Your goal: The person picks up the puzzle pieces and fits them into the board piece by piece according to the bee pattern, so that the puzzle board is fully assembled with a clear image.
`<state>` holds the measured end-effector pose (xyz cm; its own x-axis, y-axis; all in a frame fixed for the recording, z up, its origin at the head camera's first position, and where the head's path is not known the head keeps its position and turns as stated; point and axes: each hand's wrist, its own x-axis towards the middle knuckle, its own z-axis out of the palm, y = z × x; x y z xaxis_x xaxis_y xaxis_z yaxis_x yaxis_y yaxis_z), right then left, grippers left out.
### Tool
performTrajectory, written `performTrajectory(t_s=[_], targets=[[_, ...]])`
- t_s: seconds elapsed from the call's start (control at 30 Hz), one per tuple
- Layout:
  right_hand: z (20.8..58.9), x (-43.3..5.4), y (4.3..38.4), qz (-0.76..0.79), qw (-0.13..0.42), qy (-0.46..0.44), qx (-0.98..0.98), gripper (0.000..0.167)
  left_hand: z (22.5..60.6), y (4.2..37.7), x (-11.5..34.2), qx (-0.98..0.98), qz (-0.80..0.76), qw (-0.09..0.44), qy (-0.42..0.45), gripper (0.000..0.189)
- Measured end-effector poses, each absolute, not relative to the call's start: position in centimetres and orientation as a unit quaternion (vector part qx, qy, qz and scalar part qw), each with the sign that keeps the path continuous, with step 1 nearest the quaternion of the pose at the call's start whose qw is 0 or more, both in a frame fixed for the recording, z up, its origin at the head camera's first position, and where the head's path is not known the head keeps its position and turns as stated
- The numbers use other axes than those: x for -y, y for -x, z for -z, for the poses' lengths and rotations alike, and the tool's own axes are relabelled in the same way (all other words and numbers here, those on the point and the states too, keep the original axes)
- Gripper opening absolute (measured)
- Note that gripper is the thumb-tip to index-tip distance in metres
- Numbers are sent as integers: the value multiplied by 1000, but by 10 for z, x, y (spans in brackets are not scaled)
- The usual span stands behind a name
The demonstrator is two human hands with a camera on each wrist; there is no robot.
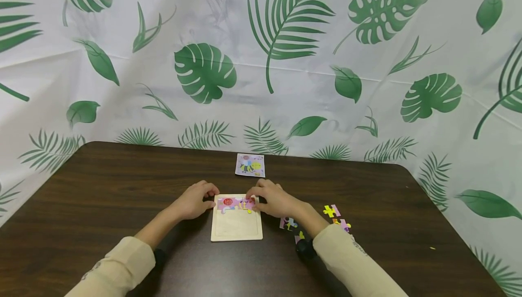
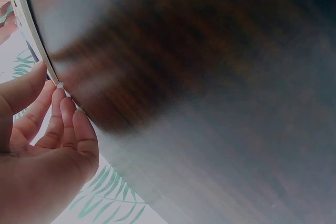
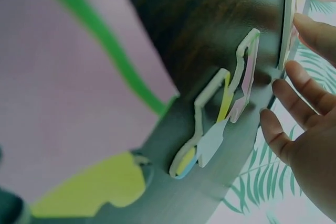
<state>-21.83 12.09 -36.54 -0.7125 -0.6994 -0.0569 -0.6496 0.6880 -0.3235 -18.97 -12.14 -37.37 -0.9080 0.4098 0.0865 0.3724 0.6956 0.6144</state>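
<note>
A pale square wooden puzzle board (image 1: 237,227) lies on the table, with joined pink puzzle pieces along its far edge, one bearing a red round shape (image 1: 228,202). My left hand (image 1: 195,201) holds the board by its far left corner, thumb and fingers at the edge, as the left wrist view shows too. At the far right corner, my right hand (image 1: 277,198) has bent fingers and thumb around a pink puzzle piece (image 1: 244,204) that sits in the board. That hand (image 3: 315,124) partly covers the piece.
Loose puzzle pieces lie right of the board, including a yellow and pink one (image 1: 331,211) and several near the right forearm. A printed picture card (image 1: 250,165) with a bee lies beyond the board. Behind the dark wooden table (image 1: 122,184) hangs a leaf-patterned cloth (image 1: 285,107).
</note>
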Motion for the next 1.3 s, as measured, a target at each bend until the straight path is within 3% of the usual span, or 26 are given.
performTrajectory(t_s=[1.3], targets=[[365, -120, 223, 164, 113, 355, -913, 27, 375, 190, 121, -922, -325, 29, -208, 17]])
